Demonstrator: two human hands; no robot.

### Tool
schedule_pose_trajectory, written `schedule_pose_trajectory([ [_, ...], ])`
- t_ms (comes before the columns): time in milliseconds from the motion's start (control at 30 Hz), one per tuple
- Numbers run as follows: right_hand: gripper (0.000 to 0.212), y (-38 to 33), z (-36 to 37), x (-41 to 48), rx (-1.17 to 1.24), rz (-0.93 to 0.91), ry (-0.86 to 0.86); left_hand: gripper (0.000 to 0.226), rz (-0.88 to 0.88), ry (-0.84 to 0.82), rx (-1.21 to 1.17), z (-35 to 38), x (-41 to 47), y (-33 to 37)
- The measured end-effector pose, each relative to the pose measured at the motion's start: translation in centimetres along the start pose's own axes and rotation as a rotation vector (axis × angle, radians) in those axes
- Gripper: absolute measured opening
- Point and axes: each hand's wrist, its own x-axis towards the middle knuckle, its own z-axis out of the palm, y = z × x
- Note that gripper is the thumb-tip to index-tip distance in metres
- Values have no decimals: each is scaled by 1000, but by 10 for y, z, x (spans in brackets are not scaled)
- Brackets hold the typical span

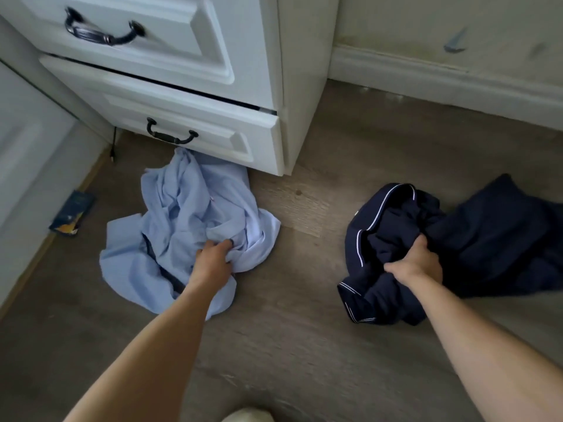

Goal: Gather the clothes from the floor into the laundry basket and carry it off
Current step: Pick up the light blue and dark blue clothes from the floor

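Underfoot, the grey wood-look floor (304, 345) lies bare between the two garments and toward the viewer. It is hemmed in by a white dresser (301, 86) at the top, a white baseboard (426, 77) along the wall on the right, and a white panel (30, 147) on the left. A small dark packet (73, 213) lies by that panel, and a thin black cable (113, 147) hangs beside the dresser's foot.

The dresser's lower drawer (213, 132) stands slightly out from the frame, with a dark gap above it; its contents cannot be seen. The upper drawer (146, 28) sits flush.

A light blue shirt (189, 208) lies crumpled on the floor, its top edge touching the base of the lower drawer. The left hand (213, 258) has its fingers curled into the shirt's folds, pinching a bunch of cloth. Well apart on the right lies a navy garment (493, 239) with thin white piping, part heaped and part spread flat. The right hand (419, 263) is closed in a fist around a wad of it.
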Motion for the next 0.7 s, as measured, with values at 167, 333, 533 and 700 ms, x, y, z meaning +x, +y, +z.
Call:
schedule_pose_trajectory([
  [167,41,-7,-8,-14,-59,-134,4,23,182,29,-29,5,-16,58],
  [333,39,-18,-53,-65,-14,-193,-1,22,260,89,-23,-45,-53,115],
  [533,34,-27,-173,-166,8,-205,-12,29,276,76,52,-173,-147,155],
  [700,29,-42,-270,-238,-88,-257,-33,31,282,37,46,-264,-222,182],
])
